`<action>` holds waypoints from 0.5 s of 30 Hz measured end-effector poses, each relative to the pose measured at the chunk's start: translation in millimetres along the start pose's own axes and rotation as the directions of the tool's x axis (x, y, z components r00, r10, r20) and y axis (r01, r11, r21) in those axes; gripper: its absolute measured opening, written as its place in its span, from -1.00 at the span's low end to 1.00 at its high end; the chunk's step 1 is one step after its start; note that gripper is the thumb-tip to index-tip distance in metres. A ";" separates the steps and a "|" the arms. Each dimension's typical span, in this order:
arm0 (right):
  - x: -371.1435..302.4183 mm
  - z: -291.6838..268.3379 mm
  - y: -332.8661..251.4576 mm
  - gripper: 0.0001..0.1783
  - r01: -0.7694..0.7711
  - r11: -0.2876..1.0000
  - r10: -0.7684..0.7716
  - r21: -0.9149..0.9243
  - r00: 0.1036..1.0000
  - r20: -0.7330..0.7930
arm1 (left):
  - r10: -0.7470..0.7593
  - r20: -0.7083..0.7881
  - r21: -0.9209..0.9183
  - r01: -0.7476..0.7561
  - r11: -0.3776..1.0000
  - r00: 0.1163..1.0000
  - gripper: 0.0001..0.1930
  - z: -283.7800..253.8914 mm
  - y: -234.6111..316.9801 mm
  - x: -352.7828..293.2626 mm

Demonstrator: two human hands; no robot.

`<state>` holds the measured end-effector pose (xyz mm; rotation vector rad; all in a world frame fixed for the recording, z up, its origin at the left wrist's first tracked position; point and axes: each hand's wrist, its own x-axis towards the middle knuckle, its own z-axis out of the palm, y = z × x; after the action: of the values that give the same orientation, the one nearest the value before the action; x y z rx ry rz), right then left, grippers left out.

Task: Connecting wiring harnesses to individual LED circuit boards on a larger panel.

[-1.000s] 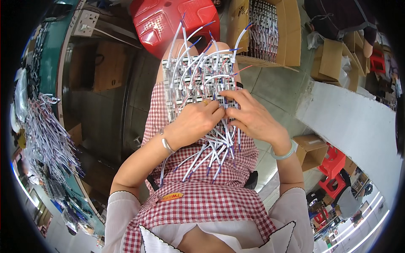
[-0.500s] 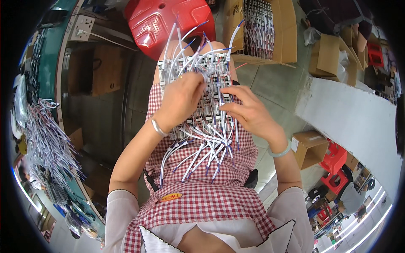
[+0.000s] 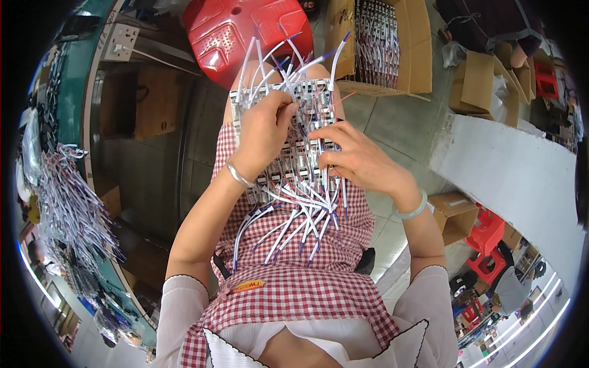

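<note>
Across my lap lies a panel of small circuit boards [image 3: 291,161], with white, blue-tipped wires fanning out at its far and near edges. My left hand [image 3: 266,126] is over the upper middle of the panel, thumb and forefinger pinched together among the wires; whatever sits between the fingertips is too small to make out. To its right, my right hand [image 3: 358,158] rests at the panel's right side with thumb and fingers apart, fingertips touching the boards and wires. A bunch of white wires [image 3: 307,214] hangs over the near edge onto the checked apron [image 3: 294,294].
A red plastic stool [image 3: 245,37] stands just beyond my knees. Right of it, an open cardboard box [image 3: 414,49] holds more wired boards. A large heap of wires [image 3: 76,208] lies on the bench at left. More cardboard boxes [image 3: 454,216] and red stools [image 3: 488,236] are at right.
My left hand has shifted slightly toward the far side and right, still pinching. The right hand has moved a little left over the boards. Some wires at the far edge have changed position.
</note>
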<state>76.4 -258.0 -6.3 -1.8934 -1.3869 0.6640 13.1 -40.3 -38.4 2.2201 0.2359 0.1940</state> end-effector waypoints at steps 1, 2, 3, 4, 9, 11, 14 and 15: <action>-0.4 -0.4 2.3 -0.80 -0.003 1.000 0.003 0.000 1.000 -0.002 | -0.029 0.018 -0.009 0.029 1.000 0.999 -0.90 -4.1 6.0 -2.5; -1.6 -0.5 5.9 -0.79 -0.047 0.994 0.050 0.103 0.998 -0.028 | -0.057 0.037 -0.018 0.058 0.998 0.998 -0.90 -6.8 10.3 -6.9; -3.7 -0.4 9.3 -0.78 -0.087 0.975 0.099 0.206 0.994 -0.049 | -0.055 0.041 -0.019 0.056 0.998 0.998 -0.90 -8.1 12.3 -13.2; -7.2 -0.6 12.4 -0.78 -0.089 0.975 0.101 0.206 0.994 -0.049 | 0.149 0.083 0.017 -0.151 0.988 0.985 -0.91 -9.8 14.4 -21.1; -27.9 7.6 27.2 -0.75 -0.153 0.949 0.229 0.276 0.937 -0.266 | 0.505 0.468 0.081 -0.604 0.793 0.725 -0.92 -12.2 38.6 -40.9; -29.9 12.3 18.7 -0.75 -0.145 0.950 0.211 0.277 0.951 -0.227 | 0.583 0.554 0.032 -0.715 0.698 0.595 -0.89 -4.1 41.0 -43.5; -31.6 16.8 17.5 -0.75 -0.131 0.959 0.182 0.250 0.964 -0.194 | 0.565 0.597 0.031 -0.721 0.693 0.569 -0.87 -3.2 44.6 -40.1; -32.0 17.6 18.0 -0.75 -0.126 0.967 0.172 0.223 0.965 -0.198 | 0.569 0.607 0.027 -0.730 0.683 0.555 -0.86 -3.3 45.9 -37.7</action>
<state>64.7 -288.1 -31.2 -1.8525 -1.0048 0.6291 -19.6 -74.4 -2.2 2.4332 -0.9926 -0.1097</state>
